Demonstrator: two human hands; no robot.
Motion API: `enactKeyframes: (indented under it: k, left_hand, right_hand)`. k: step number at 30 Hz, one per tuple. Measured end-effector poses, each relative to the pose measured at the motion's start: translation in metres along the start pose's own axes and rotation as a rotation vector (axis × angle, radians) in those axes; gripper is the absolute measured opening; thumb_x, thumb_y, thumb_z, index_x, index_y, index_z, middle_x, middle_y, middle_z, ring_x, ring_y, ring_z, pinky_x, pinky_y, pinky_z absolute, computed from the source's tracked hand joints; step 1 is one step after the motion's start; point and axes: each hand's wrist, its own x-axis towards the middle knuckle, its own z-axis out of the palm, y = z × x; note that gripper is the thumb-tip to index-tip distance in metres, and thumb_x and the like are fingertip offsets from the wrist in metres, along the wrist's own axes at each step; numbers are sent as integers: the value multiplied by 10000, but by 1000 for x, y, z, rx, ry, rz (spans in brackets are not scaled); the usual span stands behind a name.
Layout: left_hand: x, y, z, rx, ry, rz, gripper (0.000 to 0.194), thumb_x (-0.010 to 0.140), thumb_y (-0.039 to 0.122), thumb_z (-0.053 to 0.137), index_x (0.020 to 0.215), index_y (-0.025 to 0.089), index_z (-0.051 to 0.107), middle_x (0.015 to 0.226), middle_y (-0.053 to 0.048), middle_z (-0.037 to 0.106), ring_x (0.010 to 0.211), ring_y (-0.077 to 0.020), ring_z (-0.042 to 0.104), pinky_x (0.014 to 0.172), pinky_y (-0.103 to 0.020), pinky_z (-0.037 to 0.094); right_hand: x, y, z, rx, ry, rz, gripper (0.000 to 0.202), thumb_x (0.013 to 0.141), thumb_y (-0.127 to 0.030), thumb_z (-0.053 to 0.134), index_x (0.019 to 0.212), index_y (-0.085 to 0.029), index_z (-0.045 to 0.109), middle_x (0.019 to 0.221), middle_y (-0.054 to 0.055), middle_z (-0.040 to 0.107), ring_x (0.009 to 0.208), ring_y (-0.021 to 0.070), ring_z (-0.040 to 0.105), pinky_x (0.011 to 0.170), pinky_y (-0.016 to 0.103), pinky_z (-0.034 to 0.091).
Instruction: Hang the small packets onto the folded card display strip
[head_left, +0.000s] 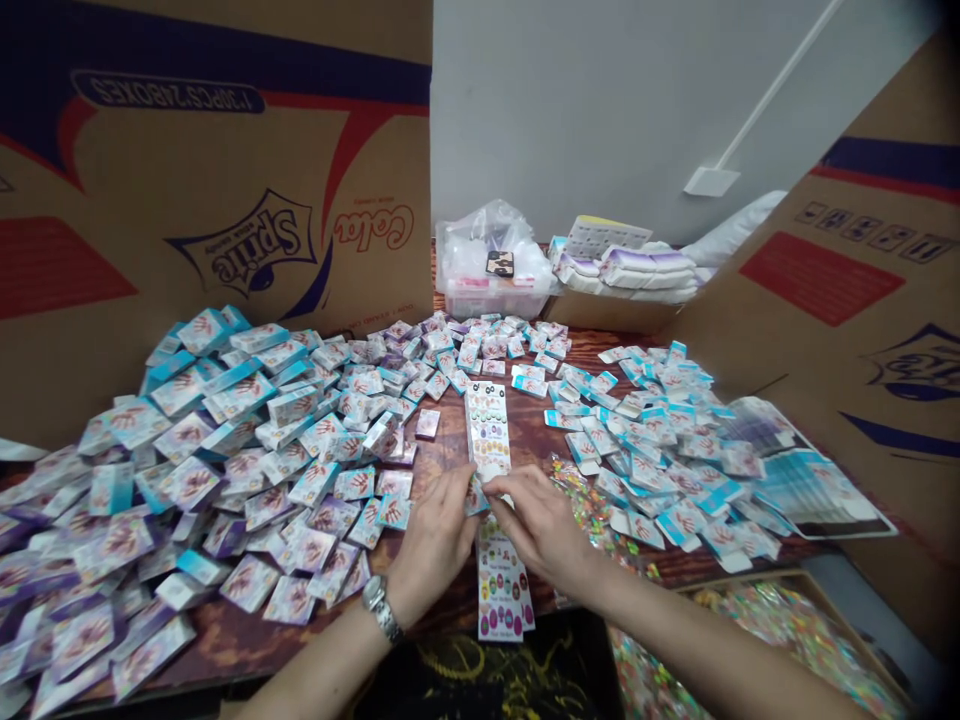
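Observation:
In the middle of the table, my left hand [439, 520] grips a small blue-and-white box [475, 496] between thumb and fingers. My right hand [541, 525] closes on the same box from the other side, its thumb and forefinger pinched at the end of it. Whether anything small is between the right fingertips is hidden. Under and beyond both hands lies a stack of nail sticker sheets [489, 425]. More sticker sheets [501, 608] stick out toward me below the hands, at the table's front edge.
Small boxes [247, 470] are heaped on the left and back. Flatter, open-ended boxes [660, 450] spread on the right beside flat printed card [814, 480]. Colourful small packets [581, 495] lie near my right hand; more fill a carton [795, 620]. Large cartons [360, 150] wall the left and right.

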Motion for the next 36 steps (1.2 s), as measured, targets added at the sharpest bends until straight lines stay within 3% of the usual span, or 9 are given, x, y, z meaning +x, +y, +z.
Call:
enactKeyframes:
  k: [3,6,9,14,16,20,27,32,36]
  left_hand:
    - [0,1,-1,-24,14,12,624,769,26,477,1342,206,305,1278,-119,514,1177,-245,493,980,-428,419]
    - [1,4,-2,-41,23,51,583,789,39,491,1317,218,319,1232,-107,539,1131,-229,523,937,-413,454]
    - [1,6,-1,-40,36,96,476,790,45,498,1226,205,392,1117,-97,578,1044,-219,563,874,-389,490]
    - [-2,5,0,40,71,144,412,803,44,466,1187,184,415,1105,-117,578,1063,-231,560,869,-398,502]
    - [-2,4,0,96,93,159,422,810,41,446,1209,170,402,1131,-134,573,1086,-240,551,887,-409,497]
    - [-4,1,1,188,131,162,453,801,27,430,1238,140,381,1127,-149,580,1080,-246,558,891,-403,501]
    - [-8,0,7,254,116,90,627,818,69,434,1397,76,190,1275,-214,499,1159,-280,510,931,-414,479]
    - [-5,1,8,346,73,118,725,843,60,391,1457,129,12,1339,-197,448,1194,-287,474,959,-439,449]
    - [-2,2,10,403,79,52,740,864,62,352,1452,118,-95,1252,-220,493,1172,-311,480,912,-471,465]
  right_hand:
    - [2,-1,-11,-82,-74,-62,218,885,-147,477,1084,-225,518,989,78,609,1013,230,508,844,392,467]
    - [4,-2,-17,-38,-92,12,194,893,-147,468,1060,-228,523,1043,82,562,1088,219,478,881,370,458]
    - [6,-3,-13,51,-48,93,152,895,-158,465,1017,-231,521,992,60,552,1006,195,521,847,346,467]
    - [5,-4,2,241,76,330,310,836,-211,564,1134,-216,477,974,54,584,876,182,582,748,314,495]
    - [4,-6,6,308,99,352,227,849,-229,553,1074,-214,530,902,32,614,805,161,597,717,292,493]
    - [3,-8,9,365,93,323,181,862,-252,547,1020,-219,628,963,42,646,907,175,599,819,326,472]
    - [9,-5,20,623,179,550,122,783,-257,624,880,-185,641,845,27,660,789,158,620,738,301,502]
    - [12,-8,17,329,198,426,115,815,-203,579,871,-200,679,840,33,649,798,169,615,727,307,488]
    - [5,-22,21,150,246,223,244,882,-152,484,1075,-214,621,987,54,647,938,177,585,823,322,466]
